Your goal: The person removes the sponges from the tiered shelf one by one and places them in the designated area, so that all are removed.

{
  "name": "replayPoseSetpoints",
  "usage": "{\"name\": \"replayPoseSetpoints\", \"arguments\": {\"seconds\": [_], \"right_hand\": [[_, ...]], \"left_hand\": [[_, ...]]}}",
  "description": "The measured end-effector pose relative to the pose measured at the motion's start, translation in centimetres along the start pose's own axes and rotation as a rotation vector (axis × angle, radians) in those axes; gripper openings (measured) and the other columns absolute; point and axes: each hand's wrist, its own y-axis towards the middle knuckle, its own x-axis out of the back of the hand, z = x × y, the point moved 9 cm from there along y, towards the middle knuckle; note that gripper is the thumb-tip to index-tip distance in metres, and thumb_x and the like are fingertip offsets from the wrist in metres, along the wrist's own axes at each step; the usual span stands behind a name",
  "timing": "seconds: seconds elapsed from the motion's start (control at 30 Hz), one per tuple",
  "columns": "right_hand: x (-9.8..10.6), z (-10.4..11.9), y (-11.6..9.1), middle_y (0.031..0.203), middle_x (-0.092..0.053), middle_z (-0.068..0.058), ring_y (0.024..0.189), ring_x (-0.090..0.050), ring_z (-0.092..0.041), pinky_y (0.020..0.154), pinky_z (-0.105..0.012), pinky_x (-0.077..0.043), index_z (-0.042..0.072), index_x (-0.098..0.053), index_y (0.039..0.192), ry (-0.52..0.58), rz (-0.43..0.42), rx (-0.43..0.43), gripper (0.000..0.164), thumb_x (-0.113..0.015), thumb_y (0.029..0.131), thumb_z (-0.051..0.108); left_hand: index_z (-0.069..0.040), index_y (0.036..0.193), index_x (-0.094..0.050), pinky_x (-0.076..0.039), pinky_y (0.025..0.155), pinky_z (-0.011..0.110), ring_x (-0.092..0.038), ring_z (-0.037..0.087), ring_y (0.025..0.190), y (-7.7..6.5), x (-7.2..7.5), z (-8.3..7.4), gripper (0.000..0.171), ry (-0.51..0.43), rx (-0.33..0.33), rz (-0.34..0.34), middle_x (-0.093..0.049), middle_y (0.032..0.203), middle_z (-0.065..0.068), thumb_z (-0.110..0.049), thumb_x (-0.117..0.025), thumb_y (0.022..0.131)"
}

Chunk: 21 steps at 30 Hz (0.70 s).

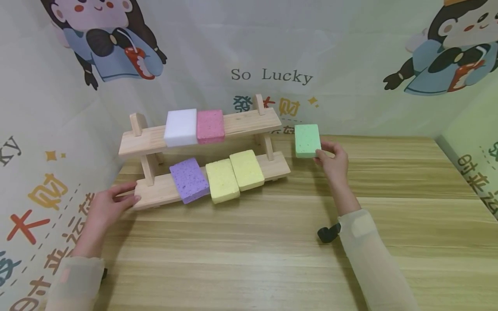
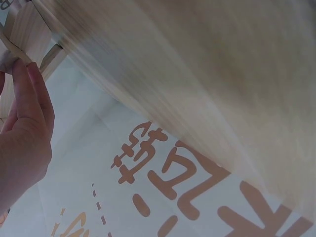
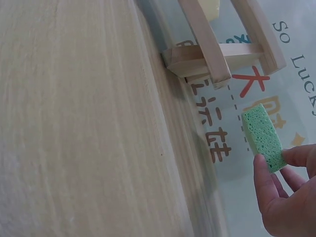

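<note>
A green sponge [image 1: 307, 141] is pinched at its near right corner by my right hand [image 1: 333, 162], to the right of a two-tier wooden rack [image 1: 249, 122]. In the right wrist view the thumb and fingers hold one end of the green sponge [image 3: 262, 137]. My left hand [image 1: 110, 204] grips the left end of the rack's lower shelf. On the upper shelf sit a white sponge [image 1: 180, 127] and a pink sponge [image 1: 210, 126], side by side. The lower shelf carries a purple sponge [image 1: 189, 180] and two yellow sponges [image 1: 222, 181], set slightly askew.
The rack stands on a wood-grain table [image 1: 249, 250], toward its back left. Behind and at both sides hangs a pale printed cloth [image 1: 202, 52] with cartoon figures and lettering. A black strap piece [image 1: 328, 233] sticks out from the right sleeve [image 1: 373, 259].
</note>
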Motion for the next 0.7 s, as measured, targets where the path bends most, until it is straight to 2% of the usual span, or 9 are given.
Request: {"name": "replayPoseSetpoints", "arguments": {"seconds": [0.2,0.33,0.7], "right_hand": [[0.0,-0.9,0.3,0.112,-0.050,0.001,0.079,-0.060,-0.003,0.075,-0.012,-0.054,-0.005,-0.051,0.137,0.014,0.025,-0.045,0.040,-0.057,0.098,0.001],[0.1,-1.5,0.5,0.111,-0.050,0.001,0.078,-0.060,-0.003,0.075,-0.013,-0.055,-0.005,-0.051,0.137,-0.003,0.031,-0.062,0.040,-0.057,0.098,0.001],[0.1,-2.6,0.5,0.116,-0.051,-0.002,0.078,-0.059,-0.002,0.077,-0.013,-0.055,-0.004,-0.050,0.139,-0.065,0.051,-0.135,0.042,-0.057,0.098,0.001]], "left_hand": [[0.002,0.141,-0.053,-0.045,0.066,0.008,-0.048,-0.020,0.082,0.0,0.1,-0.1,0.053,0.027,0.001,-0.020,-0.057,0.137,0.030,-0.028,-0.064,0.098],[0.002,0.141,-0.053,-0.045,0.066,0.008,-0.043,-0.025,0.078,0.0,0.2,-0.2,0.053,0.022,0.003,-0.024,-0.057,0.136,0.031,-0.027,-0.064,0.098],[0.003,0.140,-0.053,-0.046,0.065,0.008,-0.042,-0.024,0.079,-0.1,0.1,-0.4,0.052,0.026,-0.009,-0.024,-0.056,0.136,0.032,-0.024,-0.064,0.098]]}}
